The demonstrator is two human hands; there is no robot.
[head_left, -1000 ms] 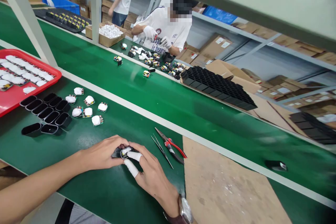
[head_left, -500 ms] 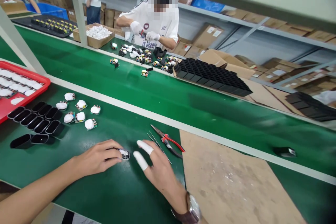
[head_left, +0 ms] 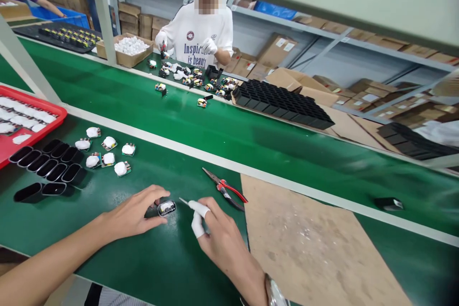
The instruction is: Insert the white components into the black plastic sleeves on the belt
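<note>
left hand rings one filled casing, grip unclear; right hand pinches tweezers; seven circuit boards remain toward the surface's far edge.

Case between left hand and right hand, 7 circuit boards behind left, pliers behind right, belt beyond.

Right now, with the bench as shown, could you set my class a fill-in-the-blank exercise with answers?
The left hand curves around the filled case, while white finger covers are on the ____ hand.
Loose white-topped boards on the green table number ____.
The tray at the left edge is ____ in colour.

Missing words: right; seven; red.
</note>
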